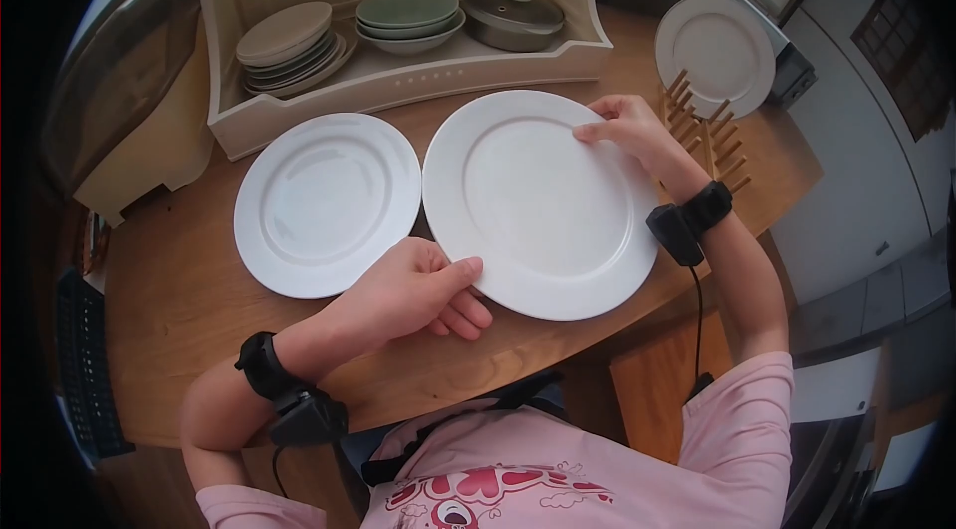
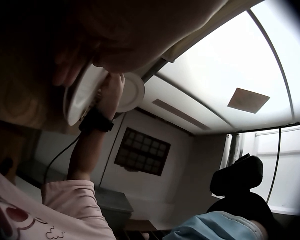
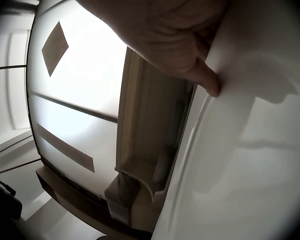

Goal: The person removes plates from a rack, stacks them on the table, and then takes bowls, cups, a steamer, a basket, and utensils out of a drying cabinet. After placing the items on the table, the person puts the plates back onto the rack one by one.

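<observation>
Both hands hold a large white plate (image 1: 543, 205) above the wooden table, its eating face upward. At the near left rim, my left hand (image 1: 408, 285) pinches it, thumb on top and fingers beneath. My right hand (image 1: 632, 135) grips the far right rim. The right wrist view shows that hand's thumb (image 3: 206, 80) pressing the glossy upper face of the plate, its other fingers mostly hidden. Just left of the held plate, a second white plate (image 1: 329, 205) lies face up on the table, the two rims overlapping or nearly meeting in the head view.
A cream dish cabinet (image 1: 448, 81) at the back holds stacked beige plates (image 1: 286, 34), green bowls (image 1: 408, 9) and a lidded pot (image 1: 513, 16). On the right, a wooden peg rack (image 1: 722, 152) has another white plate (image 1: 715, 46) standing upright. The table's front edge (image 1: 478, 380) runs close to the body.
</observation>
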`<state>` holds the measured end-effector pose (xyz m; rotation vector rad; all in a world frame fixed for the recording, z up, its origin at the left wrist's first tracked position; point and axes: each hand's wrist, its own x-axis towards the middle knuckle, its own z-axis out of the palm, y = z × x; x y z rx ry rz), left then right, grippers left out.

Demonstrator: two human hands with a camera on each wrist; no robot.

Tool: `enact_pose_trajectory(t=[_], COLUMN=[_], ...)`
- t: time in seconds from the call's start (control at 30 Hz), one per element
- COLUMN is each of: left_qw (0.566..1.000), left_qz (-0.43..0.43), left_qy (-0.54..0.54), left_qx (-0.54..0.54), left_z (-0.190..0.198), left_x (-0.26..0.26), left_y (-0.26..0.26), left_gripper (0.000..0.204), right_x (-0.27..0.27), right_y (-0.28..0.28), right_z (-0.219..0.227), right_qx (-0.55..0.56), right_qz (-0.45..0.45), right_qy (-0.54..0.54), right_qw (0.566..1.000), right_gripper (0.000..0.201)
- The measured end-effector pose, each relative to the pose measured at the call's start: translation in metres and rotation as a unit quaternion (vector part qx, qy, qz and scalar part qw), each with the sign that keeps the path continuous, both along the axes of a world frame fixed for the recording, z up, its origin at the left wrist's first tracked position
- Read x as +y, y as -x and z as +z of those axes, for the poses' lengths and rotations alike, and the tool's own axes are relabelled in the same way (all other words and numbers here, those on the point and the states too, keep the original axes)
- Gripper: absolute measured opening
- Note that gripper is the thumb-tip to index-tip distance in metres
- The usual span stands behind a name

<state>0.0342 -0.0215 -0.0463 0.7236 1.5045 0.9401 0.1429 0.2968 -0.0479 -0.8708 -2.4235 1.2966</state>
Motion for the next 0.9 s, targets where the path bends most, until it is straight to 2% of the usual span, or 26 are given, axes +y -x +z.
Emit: enact_pose_trajectory(t=[0.23,0.43,0.77,0.9], left_qw=[0.999,0.999,0.998,0.998], left_qz=[-0.016,-0.012,-0.012,-0.015], left_qy=[0.020,0.014,0.032,0.035], left_qx=[0.019,0.030,0.048,0.051], left_z=[0.0035,0.0011,0.0048,0.0042], left_x=[-0.0014,-0.0015,-0.0020,-0.0012], left_y=[0.0004,-0.0004,-0.0016,-0.0021], left_gripper=[0.038,0.037,0.039,0.041], right_x=[0.0024,0.0011,0.0034,0.0023], right_y=[0.0043,0.0042,0.0046,0.0046], right_z=[-0.0012,-0.0046,-0.0055,-0.0051], right_qx=[-0.031,-0.011,-0.005,-0.013], right_qz=[0.008,-0.003,0.005,-0.005], right_qy=[-0.029,0.002,-0.011,-0.066], right_qw=[0.999,1.000,1.000,0.998], right_gripper=[0.036,0.032,0.032,0.034])
